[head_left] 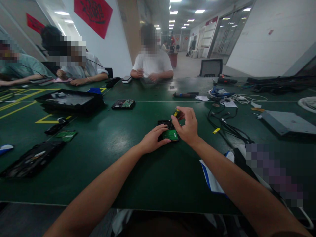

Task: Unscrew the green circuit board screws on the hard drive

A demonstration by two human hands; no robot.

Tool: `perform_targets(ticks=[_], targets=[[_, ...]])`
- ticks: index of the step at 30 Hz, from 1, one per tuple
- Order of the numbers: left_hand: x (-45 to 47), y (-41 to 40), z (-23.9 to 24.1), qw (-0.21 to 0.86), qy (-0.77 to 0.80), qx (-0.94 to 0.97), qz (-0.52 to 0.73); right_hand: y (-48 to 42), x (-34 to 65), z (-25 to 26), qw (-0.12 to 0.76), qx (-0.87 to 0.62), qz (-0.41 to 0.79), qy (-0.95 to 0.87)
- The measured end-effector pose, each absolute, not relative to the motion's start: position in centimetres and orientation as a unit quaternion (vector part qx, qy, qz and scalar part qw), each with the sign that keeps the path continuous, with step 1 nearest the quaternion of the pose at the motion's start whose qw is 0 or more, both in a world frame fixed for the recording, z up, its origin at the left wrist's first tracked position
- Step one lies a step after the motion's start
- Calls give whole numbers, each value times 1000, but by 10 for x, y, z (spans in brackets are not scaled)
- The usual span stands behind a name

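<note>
Yellow screwdriver (177, 113) aslant, downward toward drive (170, 135)

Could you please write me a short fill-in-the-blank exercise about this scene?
1. The tool in the right hand is black and ____.
2. The board by the left hand is ____.
3. The tray lies to the ____ of both hands.
4. The larger wall sign is mainly ____.

Missing words: yellow; green; left; red.

Tabletop (98, 164) looks smooth and softly glossy around the circuit board (170, 134), with a plastic-looking screwdriver handle (177, 113) above it, a matt, metal-looking box (291, 121) to its right and a plastic-looking tray (74, 107) to its left.
</note>
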State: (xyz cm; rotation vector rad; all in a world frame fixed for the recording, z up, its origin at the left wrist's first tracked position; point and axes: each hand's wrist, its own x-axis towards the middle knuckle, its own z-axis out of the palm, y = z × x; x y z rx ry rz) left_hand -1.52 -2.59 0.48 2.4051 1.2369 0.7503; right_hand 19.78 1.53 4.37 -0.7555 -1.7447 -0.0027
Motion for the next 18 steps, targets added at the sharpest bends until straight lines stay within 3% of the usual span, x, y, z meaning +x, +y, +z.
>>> perform_targets(ticks=[18], targets=[[-14, -26, 6, 171, 441, 842, 260, 15, 197, 44, 582, -310, -3, -752]])
